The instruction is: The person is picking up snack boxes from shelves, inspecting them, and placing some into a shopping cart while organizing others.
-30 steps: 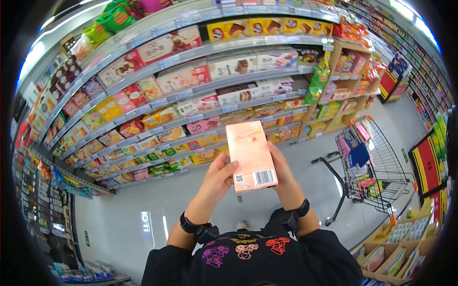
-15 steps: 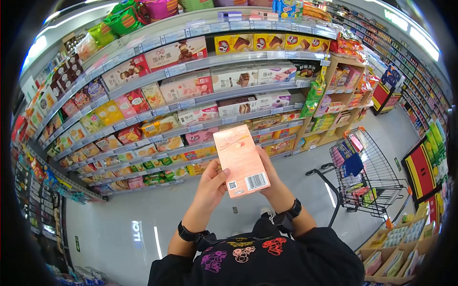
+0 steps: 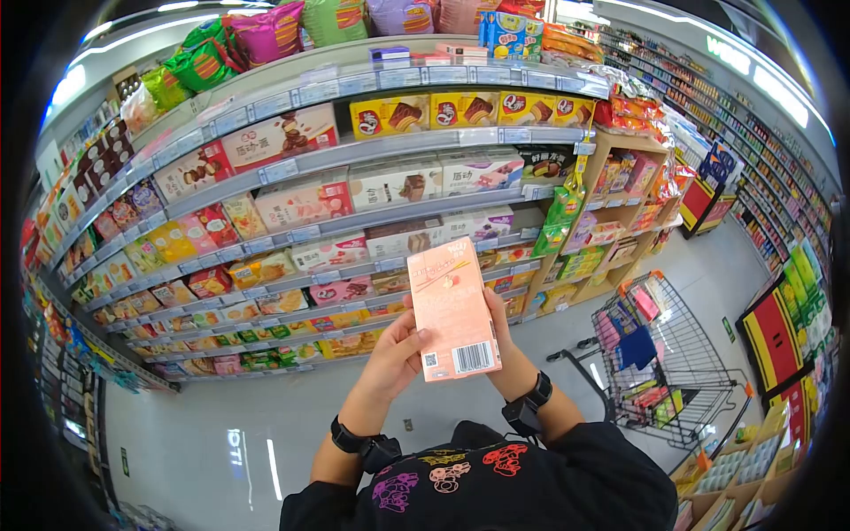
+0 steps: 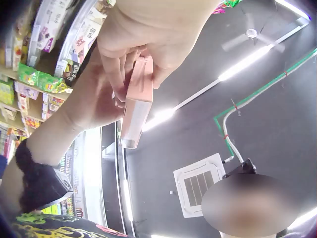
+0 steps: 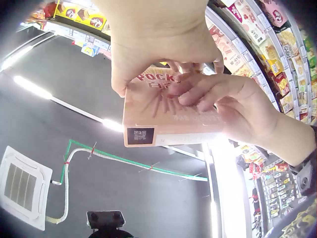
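Both hands hold a pale pink Pocky box (image 3: pixel 453 310) in front of the chest. Its barcode side faces up toward the head camera, with chopstick-like sticks drawn near the far end. My left hand (image 3: pixel 395 358) grips the left edge, thumb lying on the upper face. Along the opposite edge, my right hand (image 3: pixel 508 354) holds the box, most of its fingers hidden underneath. In the right wrist view, red lettering shows on the underside of the box (image 5: pixel 171 121), and fingers of the left hand (image 5: pixel 237 101) spread across it. The left wrist view shows the box (image 4: pixel 136 111) edge-on.
Ahead runs a long curved shelf (image 3: pixel 292 168) stacked with snack boxes, bagged snacks on top. A wooden rack (image 3: pixel 589 208) stands at its right end. To the right is a shopping cart (image 3: pixel 673 372) with several packages inside; cartons of goods (image 3: pixel 726 478) sit at lower right.
The head view has tilted up, so more bags on the shelf top show. The box stays in both hands, turned a little more upright than half a second ago. The cart appears farther left.
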The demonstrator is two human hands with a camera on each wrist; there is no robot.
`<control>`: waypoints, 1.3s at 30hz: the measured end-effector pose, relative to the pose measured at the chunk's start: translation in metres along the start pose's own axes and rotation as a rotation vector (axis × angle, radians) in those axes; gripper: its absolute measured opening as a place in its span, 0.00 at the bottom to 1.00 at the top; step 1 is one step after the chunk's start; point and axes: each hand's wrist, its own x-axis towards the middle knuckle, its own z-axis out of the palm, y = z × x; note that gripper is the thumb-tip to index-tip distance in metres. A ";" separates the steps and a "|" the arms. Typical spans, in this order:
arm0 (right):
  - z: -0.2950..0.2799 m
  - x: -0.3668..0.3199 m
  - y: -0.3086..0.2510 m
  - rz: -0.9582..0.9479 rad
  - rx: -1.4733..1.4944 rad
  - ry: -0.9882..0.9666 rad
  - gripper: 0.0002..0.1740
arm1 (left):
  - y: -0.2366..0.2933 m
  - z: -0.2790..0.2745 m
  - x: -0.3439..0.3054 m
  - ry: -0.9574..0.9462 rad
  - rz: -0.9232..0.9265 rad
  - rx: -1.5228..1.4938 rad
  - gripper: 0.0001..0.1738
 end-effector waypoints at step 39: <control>-0.119 0.049 -0.202 -0.696 -1.669 0.071 0.44 | -0.030 0.055 0.227 0.034 0.436 0.158 0.26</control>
